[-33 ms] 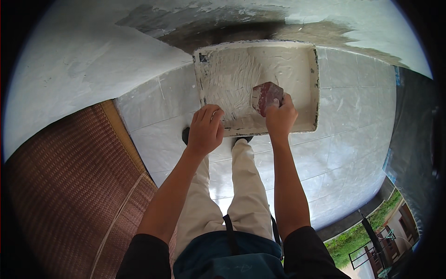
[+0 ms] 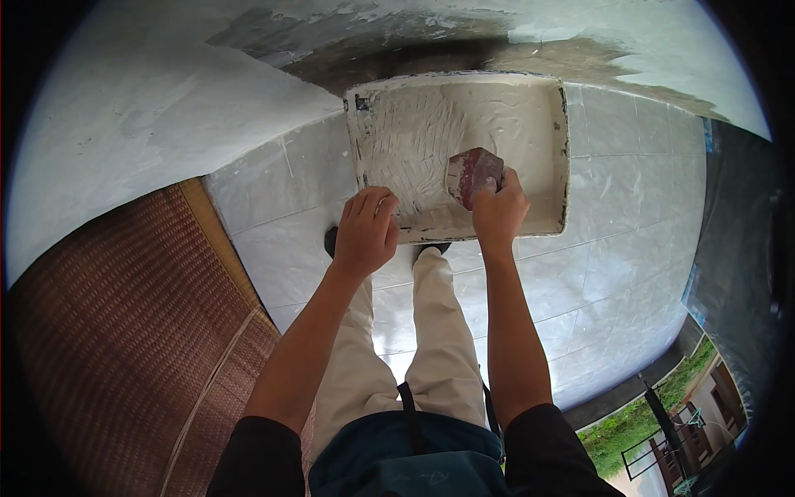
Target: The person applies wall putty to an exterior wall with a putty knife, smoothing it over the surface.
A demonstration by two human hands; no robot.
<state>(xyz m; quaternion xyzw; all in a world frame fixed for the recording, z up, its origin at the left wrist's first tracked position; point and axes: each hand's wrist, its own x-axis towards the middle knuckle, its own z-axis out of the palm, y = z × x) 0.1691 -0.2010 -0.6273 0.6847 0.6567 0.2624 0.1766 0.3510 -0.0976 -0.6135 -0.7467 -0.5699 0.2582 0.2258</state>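
A brown woven mat (image 2: 124,331) sits left of grey floor tiles (image 2: 621,195), with green plants (image 2: 625,431) lower right.

One tray (image 2: 561,149), one scraper (image 2: 470,176) and two shoes (image 2: 330,241) show.

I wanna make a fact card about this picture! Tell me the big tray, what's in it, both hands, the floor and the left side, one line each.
Tray: rectangular, pale, with dark scuffs
Paste: cream-coloured, in the tray, ridged on the left
Left hand: at the tray's near left corner; can't tell if it grips
Right hand: holding a reddish, flat, angular scraper above the tray's inside
Floor: grey, with straight joint lines
Left side: brown woven panel
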